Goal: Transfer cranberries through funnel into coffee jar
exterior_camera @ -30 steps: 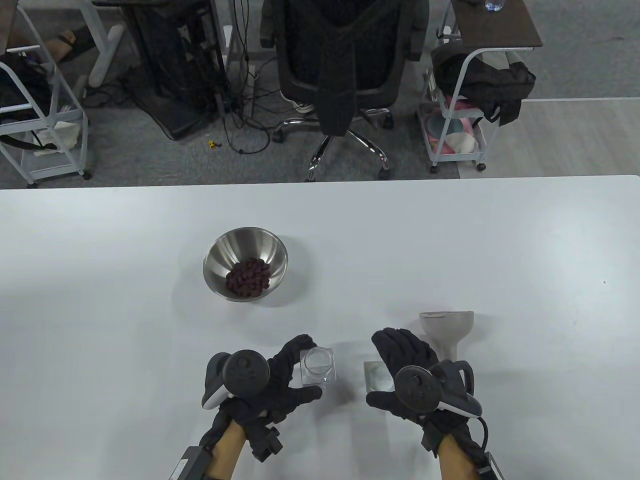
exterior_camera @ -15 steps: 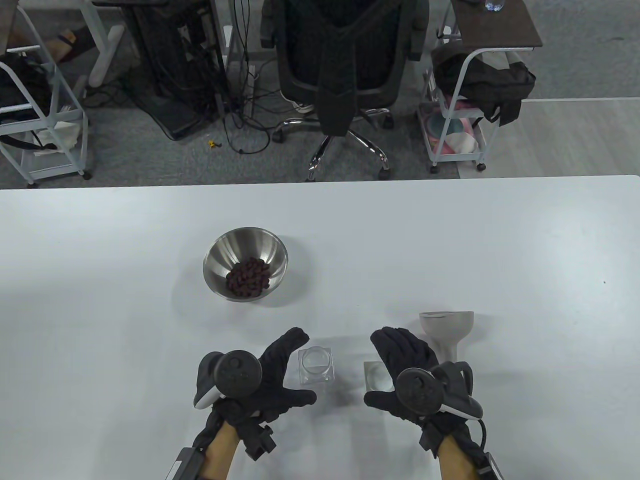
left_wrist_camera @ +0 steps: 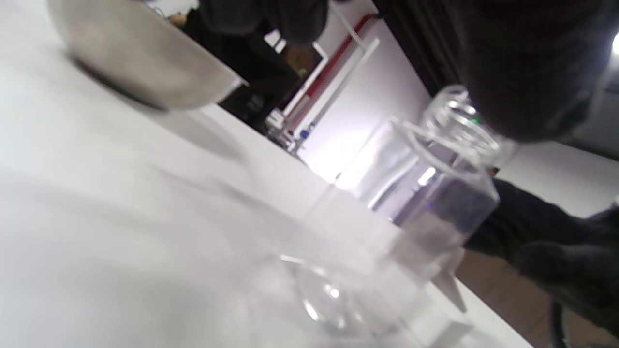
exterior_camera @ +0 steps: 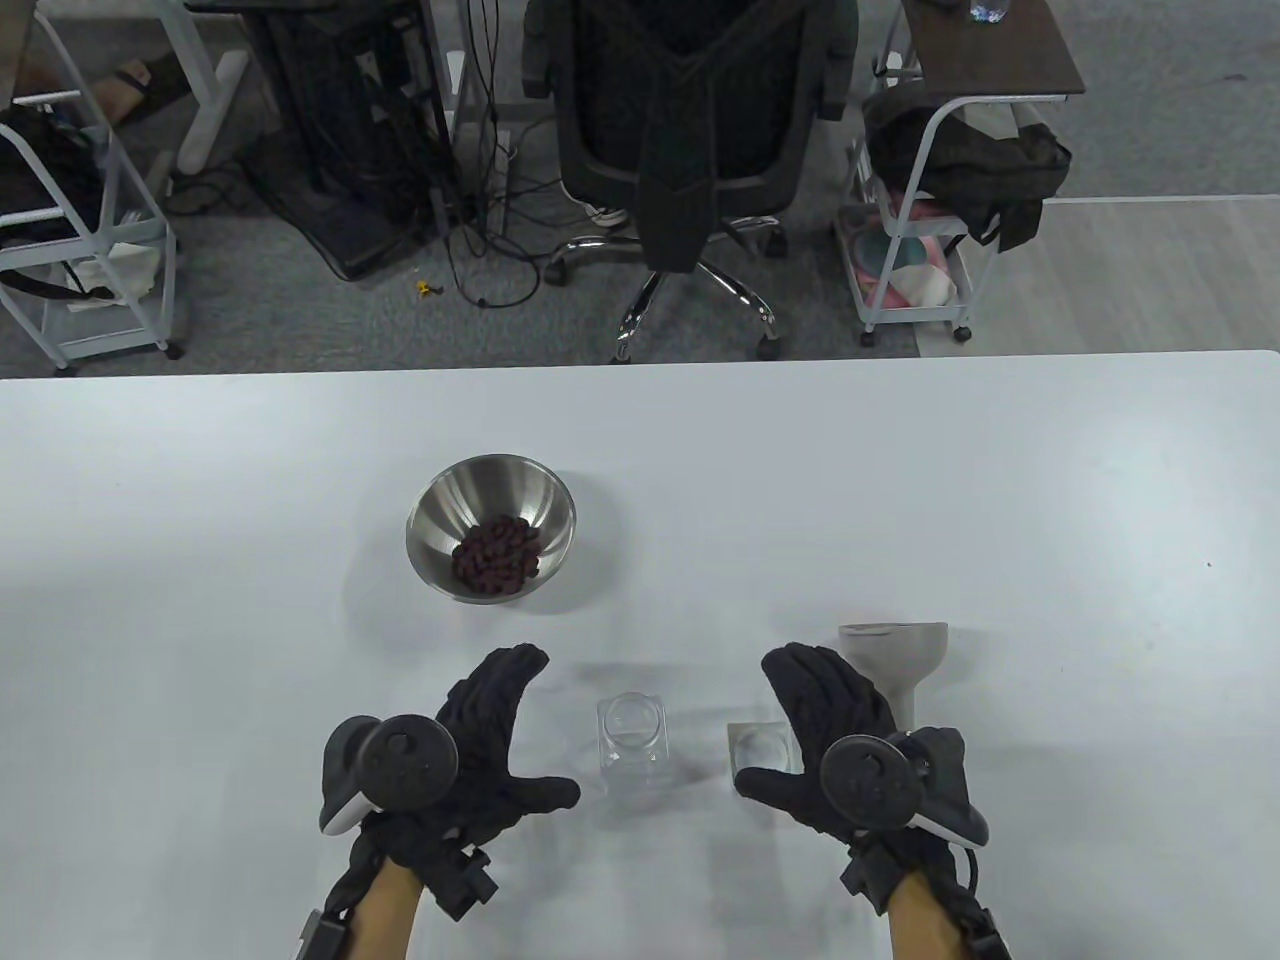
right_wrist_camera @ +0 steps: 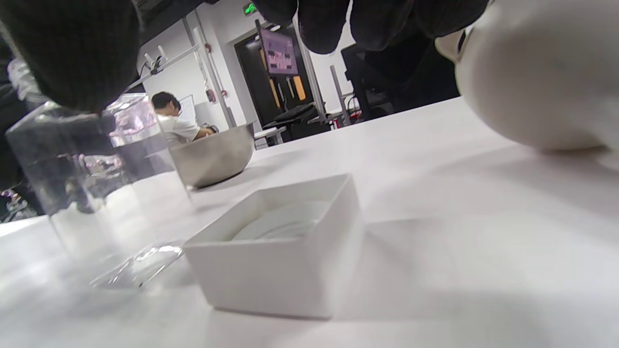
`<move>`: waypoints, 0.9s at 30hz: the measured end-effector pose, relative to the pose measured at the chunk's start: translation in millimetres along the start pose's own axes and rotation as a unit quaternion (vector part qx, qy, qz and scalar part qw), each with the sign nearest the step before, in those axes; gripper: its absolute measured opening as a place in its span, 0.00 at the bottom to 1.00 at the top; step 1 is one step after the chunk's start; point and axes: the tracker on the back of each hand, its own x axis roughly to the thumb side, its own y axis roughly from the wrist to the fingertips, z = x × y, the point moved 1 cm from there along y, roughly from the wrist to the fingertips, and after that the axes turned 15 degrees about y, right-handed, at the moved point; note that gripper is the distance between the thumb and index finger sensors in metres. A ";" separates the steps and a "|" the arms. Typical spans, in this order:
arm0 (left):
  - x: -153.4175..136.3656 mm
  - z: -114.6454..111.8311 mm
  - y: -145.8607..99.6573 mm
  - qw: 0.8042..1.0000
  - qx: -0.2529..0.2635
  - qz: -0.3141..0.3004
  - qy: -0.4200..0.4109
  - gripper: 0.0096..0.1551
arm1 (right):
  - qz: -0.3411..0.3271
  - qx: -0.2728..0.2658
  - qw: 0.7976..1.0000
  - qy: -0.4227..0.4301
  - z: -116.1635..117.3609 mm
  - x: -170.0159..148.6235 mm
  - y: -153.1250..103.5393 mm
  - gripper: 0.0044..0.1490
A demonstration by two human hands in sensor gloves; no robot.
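A clear square coffee jar (exterior_camera: 633, 742) stands open and empty on the white table, between my hands; it also shows in the left wrist view (left_wrist_camera: 416, 193) and the right wrist view (right_wrist_camera: 92, 193). Its white square lid (exterior_camera: 760, 752) lies upside down just right of it, also in the right wrist view (right_wrist_camera: 280, 251). A steel bowl (exterior_camera: 490, 540) holds dark red cranberries (exterior_camera: 497, 552) further back. A beige funnel (exterior_camera: 893, 662) lies by my right hand. My left hand (exterior_camera: 500, 730) is open, apart from the jar. My right hand (exterior_camera: 800, 730) is open above the lid, holding nothing.
The table's far edge runs behind the bowl; beyond it stand an office chair (exterior_camera: 690, 150), metal racks (exterior_camera: 90, 240) and a cart (exterior_camera: 920, 260). Bare tabletop (exterior_camera: 1050, 500) stretches to the right and left of the objects.
My left hand has let go of the jar and moved left, away from it. My right hand has shifted slightly right and back from the lid. The jar stands where it was.
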 end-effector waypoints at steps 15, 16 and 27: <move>-0.3 6.1 -9.5 0.998 0.004 0.012 0.065 0.75 | 0.076 -0.192 0.977 -0.050 -41.7 -25.9 -20.9 0.54; -0.3 6.4 -9.6 0.998 0.004 0.012 0.062 0.75 | 0.088 -0.193 0.975 -0.069 -43.1 -27.8 -18.5 0.53; 3.2 10.9 -9.1 0.998 0.015 -0.001 0.065 0.75 | 0.179 -0.126 0.966 -0.141 -48.0 -57.7 14.5 0.49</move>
